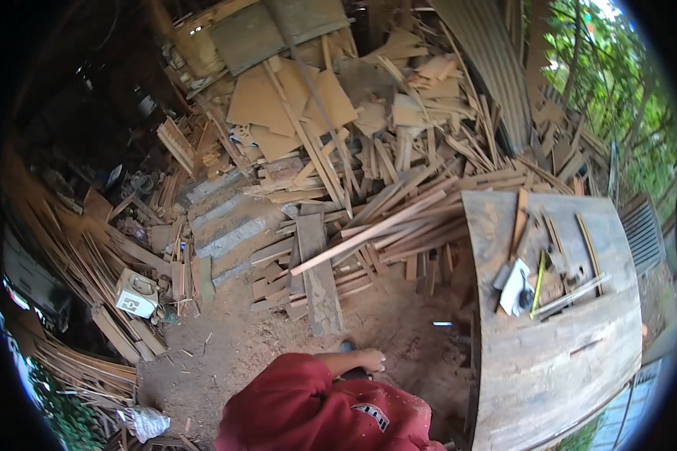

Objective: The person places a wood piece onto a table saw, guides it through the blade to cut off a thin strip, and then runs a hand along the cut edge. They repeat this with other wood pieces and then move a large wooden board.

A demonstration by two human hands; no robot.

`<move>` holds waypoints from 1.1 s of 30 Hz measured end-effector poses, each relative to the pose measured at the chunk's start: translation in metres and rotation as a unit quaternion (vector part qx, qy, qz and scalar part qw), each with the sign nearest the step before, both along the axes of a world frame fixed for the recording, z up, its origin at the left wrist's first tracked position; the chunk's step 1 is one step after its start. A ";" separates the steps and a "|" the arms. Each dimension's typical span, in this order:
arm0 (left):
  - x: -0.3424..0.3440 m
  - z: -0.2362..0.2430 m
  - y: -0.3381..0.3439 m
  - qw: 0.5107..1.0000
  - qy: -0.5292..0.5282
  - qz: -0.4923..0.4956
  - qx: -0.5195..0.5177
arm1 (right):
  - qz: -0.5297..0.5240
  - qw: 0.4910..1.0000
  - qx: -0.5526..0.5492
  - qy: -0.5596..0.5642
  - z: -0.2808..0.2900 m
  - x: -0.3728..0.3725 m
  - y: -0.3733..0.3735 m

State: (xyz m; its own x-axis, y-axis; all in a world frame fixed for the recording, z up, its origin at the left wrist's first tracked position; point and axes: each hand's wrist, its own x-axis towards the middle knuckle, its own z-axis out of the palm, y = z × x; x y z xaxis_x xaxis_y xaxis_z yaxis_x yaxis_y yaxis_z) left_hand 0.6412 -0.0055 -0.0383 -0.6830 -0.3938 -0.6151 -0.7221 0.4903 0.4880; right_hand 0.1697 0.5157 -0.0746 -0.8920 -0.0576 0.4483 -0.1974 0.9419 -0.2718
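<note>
My left hand (371,361) is low in front of my red shirt, its forearm crossing from the left sleeve toward the right. The fingers look curled together; whether anything is inside them is too small to make out. Below the hand is a dark patch, and a blue-grey tip shows just beyond the wrist. My right hand is out of view. To the right stands a worn wooden table (557,368). On it lie a yellow measuring tape (538,282), a white sheet (514,287), a dark small object (526,295) and several thin wood strips (588,244).
A heap of lumber (421,218) fills the area ahead, with a wide grey plank (320,278) on the sawdust-covered ground. Cardboard-coloured sheets (286,101) lean behind. To the left are stacked boards (83,263), a white container (137,295) and a silvery bag (147,423).
</note>
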 end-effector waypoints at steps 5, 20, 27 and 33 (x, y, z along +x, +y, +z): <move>0.182 -0.036 -0.036 0.997 0.000 -0.049 -0.065 | 0.246 0.941 -0.223 0.067 0.050 0.017 -0.229; 0.415 -0.058 -0.113 0.904 -0.101 0.414 -0.042 | 0.472 0.815 -0.032 -0.334 0.054 0.265 -0.518; 0.378 -0.033 -0.135 0.905 -0.011 0.425 0.006 | 0.517 0.693 0.066 -0.498 -0.015 0.298 -0.586; 0.371 0.003 -0.237 0.933 -0.077 0.347 -0.055 | 0.411 0.609 -0.197 -0.649 -0.085 0.240 -0.782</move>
